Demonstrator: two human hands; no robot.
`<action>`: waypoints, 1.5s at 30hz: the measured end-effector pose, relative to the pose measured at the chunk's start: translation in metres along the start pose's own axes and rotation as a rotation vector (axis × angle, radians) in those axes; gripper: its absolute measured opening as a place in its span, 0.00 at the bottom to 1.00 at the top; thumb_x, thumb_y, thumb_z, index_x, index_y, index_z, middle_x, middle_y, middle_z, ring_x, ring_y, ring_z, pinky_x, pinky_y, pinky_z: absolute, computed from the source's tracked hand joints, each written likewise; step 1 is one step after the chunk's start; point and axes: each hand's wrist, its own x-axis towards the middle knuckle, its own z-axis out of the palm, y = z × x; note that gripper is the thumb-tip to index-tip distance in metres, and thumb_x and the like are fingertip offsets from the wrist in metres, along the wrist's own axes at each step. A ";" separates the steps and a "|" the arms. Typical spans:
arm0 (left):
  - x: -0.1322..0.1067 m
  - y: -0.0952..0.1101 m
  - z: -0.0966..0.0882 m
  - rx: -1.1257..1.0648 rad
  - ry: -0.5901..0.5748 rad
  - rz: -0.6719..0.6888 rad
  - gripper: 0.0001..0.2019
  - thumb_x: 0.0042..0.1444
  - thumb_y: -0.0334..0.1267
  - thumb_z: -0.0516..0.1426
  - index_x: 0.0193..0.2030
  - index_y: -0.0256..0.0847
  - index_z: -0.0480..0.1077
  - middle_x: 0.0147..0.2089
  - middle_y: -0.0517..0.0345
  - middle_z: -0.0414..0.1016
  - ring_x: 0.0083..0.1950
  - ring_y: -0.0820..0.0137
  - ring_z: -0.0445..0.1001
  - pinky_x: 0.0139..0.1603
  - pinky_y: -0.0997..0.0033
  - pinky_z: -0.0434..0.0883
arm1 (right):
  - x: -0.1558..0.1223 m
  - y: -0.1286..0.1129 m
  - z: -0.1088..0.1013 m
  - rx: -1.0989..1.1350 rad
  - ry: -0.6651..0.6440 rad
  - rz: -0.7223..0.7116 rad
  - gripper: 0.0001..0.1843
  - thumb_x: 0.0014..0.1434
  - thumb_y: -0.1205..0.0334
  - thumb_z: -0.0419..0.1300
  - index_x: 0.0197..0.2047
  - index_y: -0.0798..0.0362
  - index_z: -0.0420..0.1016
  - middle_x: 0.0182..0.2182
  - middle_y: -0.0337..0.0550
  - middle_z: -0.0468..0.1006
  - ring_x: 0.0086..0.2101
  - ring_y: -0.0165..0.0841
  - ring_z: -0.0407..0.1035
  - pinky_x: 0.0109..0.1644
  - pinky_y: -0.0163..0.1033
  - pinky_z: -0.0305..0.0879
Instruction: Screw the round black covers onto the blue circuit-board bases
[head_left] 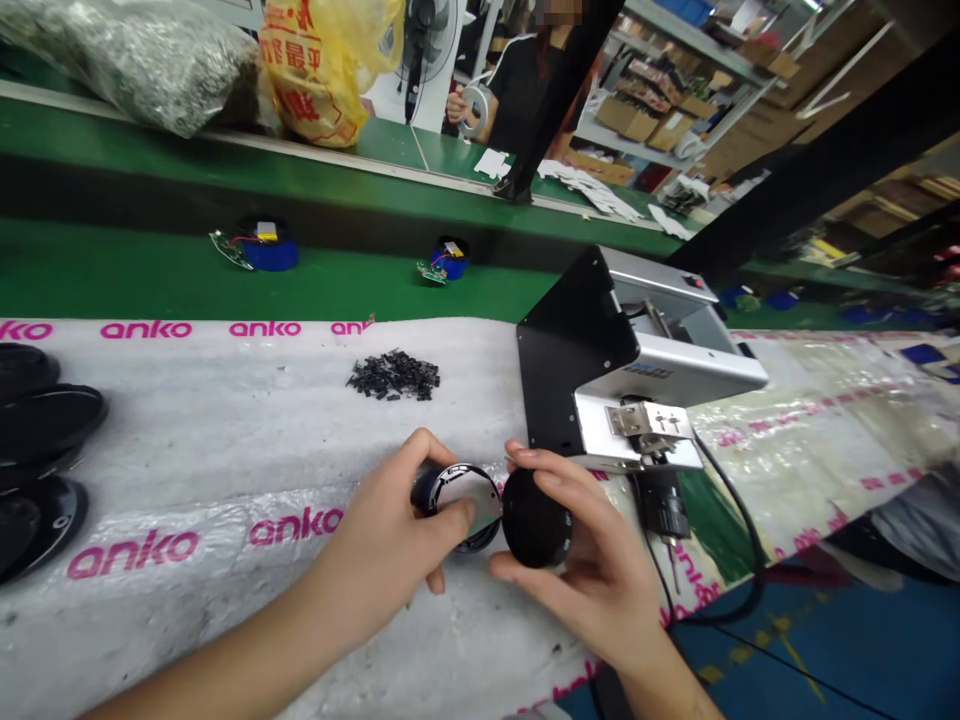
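Note:
My left hand is closed around a round dark housing with a pale disc inside its rim. The left thumb presses on that disc. Close beside it on the right, my right hand grips a round black cap by its edge, fingers above and thumb below. The two round parts are very near each other; I cannot tell whether they touch. Beyond my hands, a small heap of tiny black parts lies on the white foam sheet.
A silver and black machine with a screwdriver-like head stands at the right, its cable hanging down. Black round parts lie at the left edge. Blue units with wires sit on the green belt. A person holds a tape roll across the line.

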 end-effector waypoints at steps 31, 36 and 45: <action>0.018 -0.023 -0.041 -0.528 -0.540 0.034 0.16 0.61 0.31 0.57 0.57 0.36 0.69 0.36 0.51 0.79 0.34 0.67 0.82 0.43 0.64 0.76 | 0.061 -0.021 -0.014 -0.347 -0.607 -0.003 0.41 0.54 0.54 0.70 0.68 0.42 0.60 0.62 0.43 0.70 0.58 0.44 0.68 0.62 0.46 0.69; 0.017 -0.021 -0.040 -0.534 -0.537 0.030 0.16 0.63 0.26 0.53 0.56 0.35 0.69 0.32 0.54 0.78 0.31 0.70 0.81 0.42 0.66 0.77 | 0.061 -0.021 -0.015 -0.393 -0.644 -0.005 0.40 0.57 0.51 0.67 0.69 0.42 0.57 0.63 0.43 0.68 0.59 0.43 0.67 0.62 0.47 0.69; 0.015 -0.013 -0.042 -0.340 -0.513 0.030 0.20 0.66 0.27 0.48 0.63 0.36 0.65 0.27 0.58 0.77 0.32 0.69 0.81 0.43 0.64 0.76 | 0.046 -0.026 -0.009 -0.501 -0.542 -0.070 0.39 0.57 0.58 0.68 0.68 0.45 0.57 0.60 0.46 0.71 0.56 0.42 0.71 0.58 0.45 0.73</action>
